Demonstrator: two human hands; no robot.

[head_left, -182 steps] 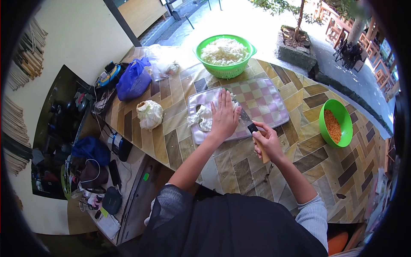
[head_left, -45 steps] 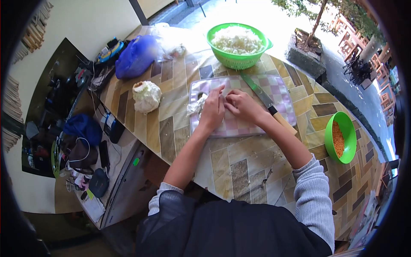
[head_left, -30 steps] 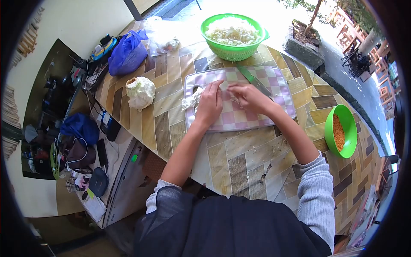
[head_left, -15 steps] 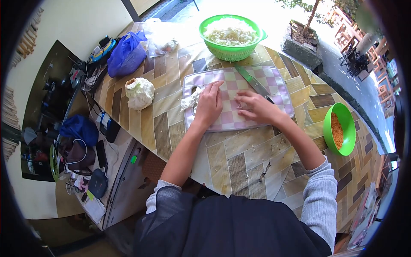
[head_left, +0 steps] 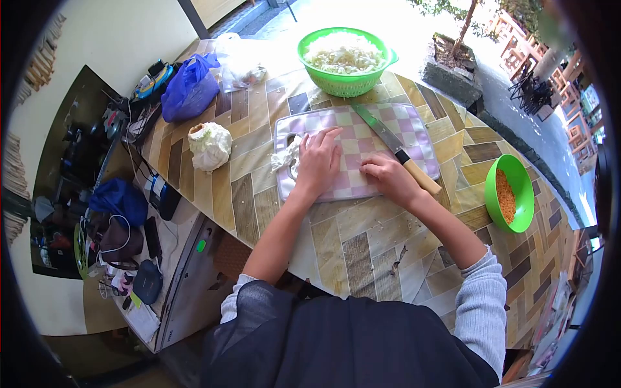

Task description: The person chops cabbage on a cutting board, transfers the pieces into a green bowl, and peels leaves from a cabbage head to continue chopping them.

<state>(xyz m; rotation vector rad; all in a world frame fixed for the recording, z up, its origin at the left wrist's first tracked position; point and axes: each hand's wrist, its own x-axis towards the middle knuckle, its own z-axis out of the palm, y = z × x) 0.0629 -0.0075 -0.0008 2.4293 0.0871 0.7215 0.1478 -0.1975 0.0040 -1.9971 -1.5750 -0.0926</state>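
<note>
A checkered pink-and-white cutting board [head_left: 354,132] lies on the table under both hands. My left hand [head_left: 318,158] rests on its left part, fingers stretched out, beside a crumpled white scrap [head_left: 285,158]. My right hand [head_left: 390,178] is near the board's lower edge with its fingers curled together; whatever they may hold is hidden. A knife [head_left: 381,132] with a green-tinted blade and wooden handle lies diagonally across the board, right of that hand. Beyond the board stands a green colander [head_left: 346,85] heaped with pale shredded vegetable [head_left: 343,53].
A pale, partly cut vegetable head [head_left: 211,147] sits on the left of the table [head_left: 362,249]. Behind it are a blue plastic bag [head_left: 189,90] and a clear bag [head_left: 240,70]. A green bowl [head_left: 525,194] with orange bits [head_left: 504,196] stands at the right.
My right hand has drawn toward me and its fingers have curled together, uncovering the knife's handle. My left hand has shifted slightly, fingers still extended.
</note>
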